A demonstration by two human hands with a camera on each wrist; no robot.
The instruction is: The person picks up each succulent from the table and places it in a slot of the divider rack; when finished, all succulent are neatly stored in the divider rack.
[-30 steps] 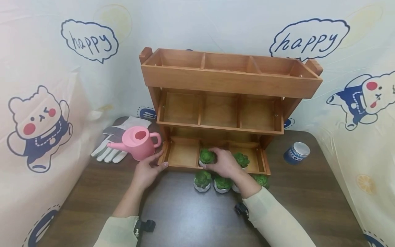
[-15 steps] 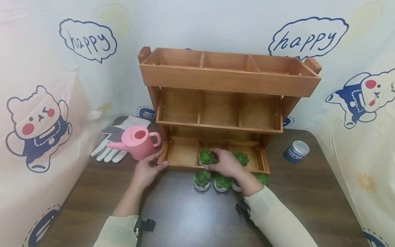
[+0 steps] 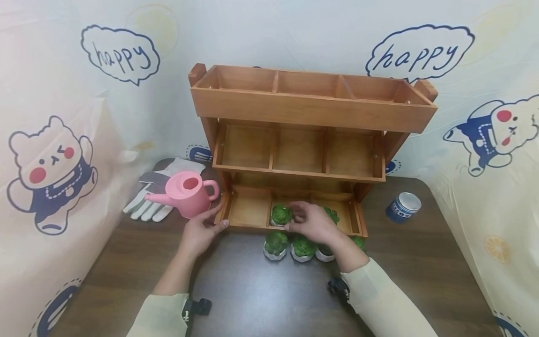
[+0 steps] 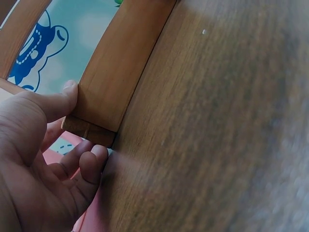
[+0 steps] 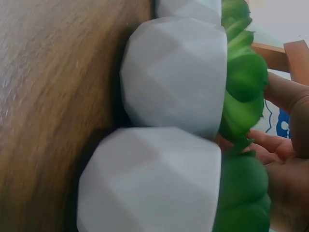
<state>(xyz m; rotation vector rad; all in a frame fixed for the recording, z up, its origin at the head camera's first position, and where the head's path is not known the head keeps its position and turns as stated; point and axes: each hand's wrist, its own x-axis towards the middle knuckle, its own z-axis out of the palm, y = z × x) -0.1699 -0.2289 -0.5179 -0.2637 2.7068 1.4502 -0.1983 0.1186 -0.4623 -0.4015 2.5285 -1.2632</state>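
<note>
My left hand (image 3: 200,236) holds the left front corner of the wooden three-tier shelf (image 3: 313,110). In the left wrist view the thumb lies against its front board (image 4: 118,67) and the fingers bend round the end. A small potted succulent (image 3: 280,216) stands in the middle compartment of the lowest tier. Just right of it is my right hand (image 3: 316,224), thumb and fingers apart with a gap to the plant. Another succulent (image 3: 331,214), partly hidden by this hand, sits in the right compartment. Several more in white faceted pots (image 5: 174,77) line the table before the shelf.
Left of the shelf stands a pink watering can (image 3: 189,196), beside grey-white gloves (image 3: 157,206). A blue-and-white tin (image 3: 404,207) is on the table (image 3: 429,271) at the right. A printed cloth (image 3: 269,28) hangs behind and at both sides.
My right hand has let go of the succulent in the middle compartment and shifted a little right, its fingers spreading. The left hand stays at the shelf corner.
</note>
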